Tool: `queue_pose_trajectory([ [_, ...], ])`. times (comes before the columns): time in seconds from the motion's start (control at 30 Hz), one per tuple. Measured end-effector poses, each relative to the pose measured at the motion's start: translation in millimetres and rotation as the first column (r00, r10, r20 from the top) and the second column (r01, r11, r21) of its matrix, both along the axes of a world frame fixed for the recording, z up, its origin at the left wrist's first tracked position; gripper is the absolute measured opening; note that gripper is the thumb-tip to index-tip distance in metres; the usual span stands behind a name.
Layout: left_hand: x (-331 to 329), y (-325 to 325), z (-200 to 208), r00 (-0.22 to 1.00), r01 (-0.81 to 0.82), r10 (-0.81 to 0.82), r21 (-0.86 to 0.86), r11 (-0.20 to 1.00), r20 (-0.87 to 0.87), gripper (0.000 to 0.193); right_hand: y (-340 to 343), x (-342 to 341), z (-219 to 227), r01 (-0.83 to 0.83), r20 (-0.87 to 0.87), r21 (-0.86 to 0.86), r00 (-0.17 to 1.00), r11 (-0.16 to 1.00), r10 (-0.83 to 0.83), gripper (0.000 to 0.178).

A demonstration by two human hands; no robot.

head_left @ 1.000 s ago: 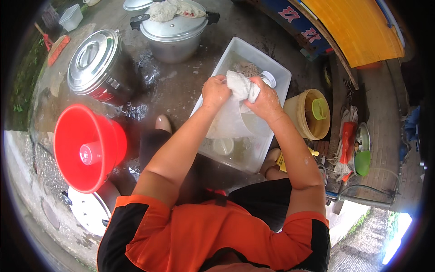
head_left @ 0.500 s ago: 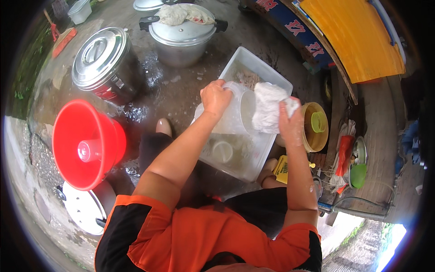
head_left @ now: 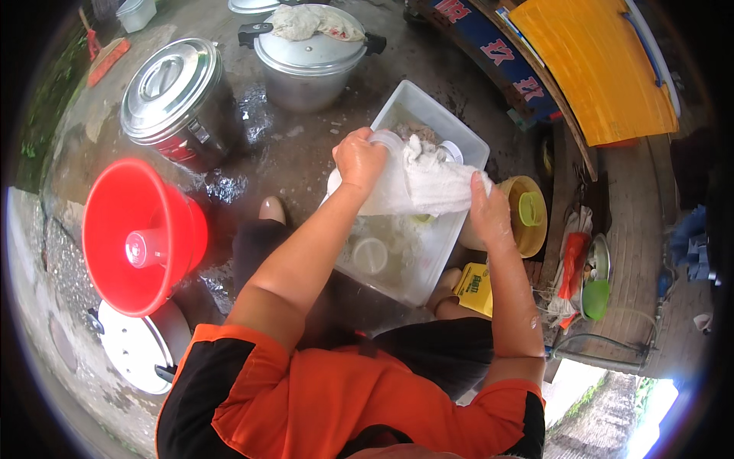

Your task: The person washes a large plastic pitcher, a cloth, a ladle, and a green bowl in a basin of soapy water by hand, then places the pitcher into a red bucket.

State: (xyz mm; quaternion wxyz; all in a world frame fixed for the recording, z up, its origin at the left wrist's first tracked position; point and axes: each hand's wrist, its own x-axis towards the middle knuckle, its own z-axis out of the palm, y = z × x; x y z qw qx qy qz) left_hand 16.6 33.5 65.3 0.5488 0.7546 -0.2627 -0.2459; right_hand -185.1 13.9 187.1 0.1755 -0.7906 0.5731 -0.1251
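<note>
L hand [head_left: 358, 158]: fingers curled tight round the rim of a translucent plastic container [head_left: 384, 183], knuckles up; thumb not clear. R hand [head_left: 489, 210]: fingers pressed together, pinching the near-R end of a white cloth [head_left: 443, 186]; exact fingertip contact hidden. Cloth is stretched b/w the two hands, lying across the container's R part, bunched in the middle. Container is held tilted, over a big rectangular translucent tub [head_left: 419, 292].

In tub: cloudy water, a round pale disc [head_left: 370, 255] nr the lower L side, a greyish lump [head_left: 419, 131] at the far end, & a white round item [head_left: 453, 151] just behind the cloth, partly hidden.

Both forearms bare & wet-looking; person wears an orange & black top [head_left: 344, 398], w/ a beige shoe [head_left: 272, 209] L of tub.

R of tub: cream bucket [head_left: 542, 229] w/ a green cup [head_left: 531, 208] inside; nearer, a yellow pkg [head_left: 475, 288] beside the R forearm.

L side: red basin [head_left: 95, 229] w/ a red mug [head_left: 145, 248] in it, & just below it a pot w/ a white lid [head_left: 138, 348]. Beyond: lidded silver bin [head_left: 168, 88], then a lg. silver pot [head_left: 310, 73] w/ black handles & a crumpled rag [head_left: 313, 24] on its lid. Far L: broom w/ red head [head_left: 107, 63]. Upper R: yellow-orange panel [head_left: 592, 73]. Ground is dark & wet.
</note>
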Motion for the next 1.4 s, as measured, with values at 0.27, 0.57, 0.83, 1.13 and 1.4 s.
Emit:
queue_pose_trajectory([
  [0.27,0,-1,-4,0.988,0.035,-0.032,-0.019,0.999,0.151,0.019,-13,27,18,-0.136,0.579,0.429,0.800,0.893,-0.157,0.025],
  [0.57,-4,-2,-12,0.970,0.016,-0.003,-0.051,0.999,0.242,0.017,-16,25,8,-0.240,0.858,0.510,0.070,0.826,-0.509,0.031],
  [0.83,-6,-3,-6,0.986,0.095,-0.104,0.077,0.992,0.127,0.018,21,6,-35,-0.476,0.800,0.551,0.065,0.686,-0.597,0.047],
  [1.13,-30,1,3,0.906,0.127,-0.103,-0.031,0.991,0.411,0.014,9,39,-79,-0.160,0.450,0.274,0.893,0.948,0.020,0.036],
  [1.4,6,-17,2,0.955,0.270,-0.280,0.110,0.957,0.096,0.023,47,33,-72,-0.525,-0.027,0.001,0.850,0.851,0.525,0.027],
])
